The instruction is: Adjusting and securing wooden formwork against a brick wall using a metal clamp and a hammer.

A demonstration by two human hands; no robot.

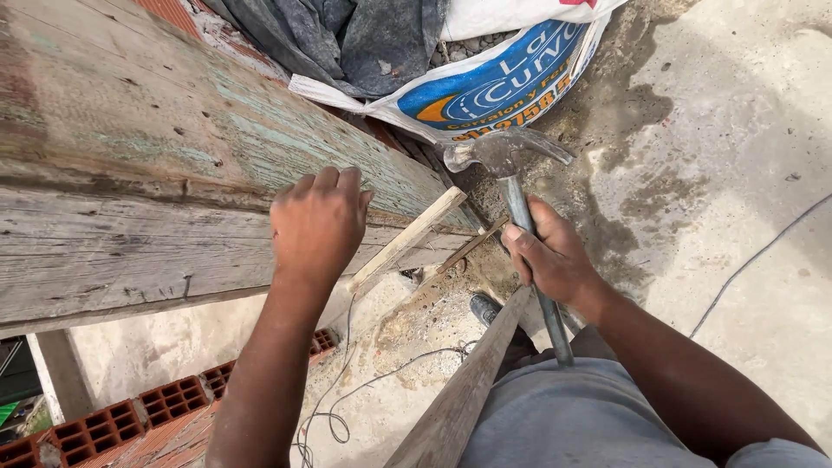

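Our right hand (555, 256) fingers wrapped tight round hammer (511, 178) shaft, head just right of beam (130, 173), our left hand (319, 221) curled loosely, knuckles on beam face, holding nothing we can see, slat (407, 238) leaning under beam

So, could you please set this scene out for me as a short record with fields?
left hand: left hand rests closed on the weathered wooden plank, fingers curled over its edge
right hand: right hand grips the metal claw hammer by its handle, head up
nearby: thin wooden strip beside the left hand; printed sack behind; hollow red bricks below
floor: bare concrete, loose wire
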